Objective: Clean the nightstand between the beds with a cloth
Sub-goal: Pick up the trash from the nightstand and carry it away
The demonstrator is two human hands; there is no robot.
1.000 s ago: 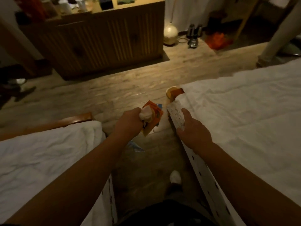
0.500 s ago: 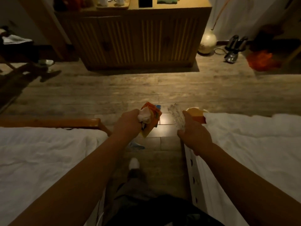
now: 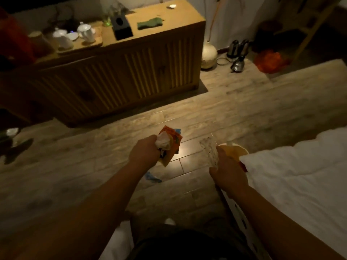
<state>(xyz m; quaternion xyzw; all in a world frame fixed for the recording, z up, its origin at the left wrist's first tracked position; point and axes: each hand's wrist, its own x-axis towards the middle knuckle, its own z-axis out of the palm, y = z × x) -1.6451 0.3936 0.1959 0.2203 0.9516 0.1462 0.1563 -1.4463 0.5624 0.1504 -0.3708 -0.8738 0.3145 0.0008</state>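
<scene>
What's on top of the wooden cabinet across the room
On the wooden cabinet: a green cloth, a black tissue box and white teaware on a tray. Its far left end is too dark.

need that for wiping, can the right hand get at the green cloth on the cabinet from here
Probably not: the green cloth lies across open floor, well beyond the right hand, which already holds a cup and wrapper.

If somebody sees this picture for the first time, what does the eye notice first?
Probably the two hands in the middle: the left hand grips an orange wrapper and crumpled tissue, the right hand holds a clear wrapper beside a paper cup. Behind them stands a wooden cabinet.
</scene>
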